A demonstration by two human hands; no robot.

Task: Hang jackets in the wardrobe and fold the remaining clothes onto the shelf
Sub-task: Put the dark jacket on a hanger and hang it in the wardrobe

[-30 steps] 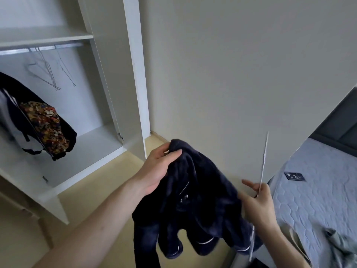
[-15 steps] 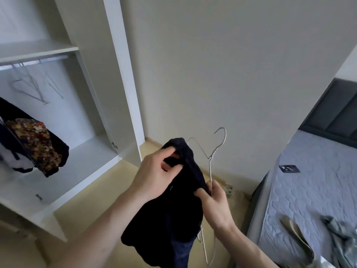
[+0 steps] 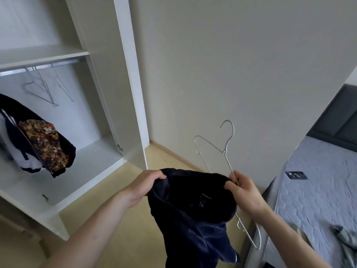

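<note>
Pale walls and a yellowish floor [image 3: 123, 219] frame the head view, with an open white wardrobe [image 3: 127, 78] at the left and a bed with a grey quilted mattress [image 3: 316, 190] at the right. Inside the wardrobe, a rail [image 3: 38, 67] under the shelf [image 3: 44, 55] carries bare wire hangers [image 3: 41, 89] and, lower left, a hung dark jacket with a patterned lining [image 3: 44, 146]. In front, the left hand [image 3: 146, 183] grips the top edge of a dark navy jacket [image 3: 193, 209], fingers curled into the cloth. The right hand [image 3: 244, 192] pinches the jacket's other top corner together with a white wire hanger [image 3: 225, 149], whose hook points up against the wall. The jacket hangs between both hands above the floor, well apart from the wardrobe. On the mattress lie a small dark card [image 3: 296, 175] and a grey-green garment [image 3: 345, 236].
</note>
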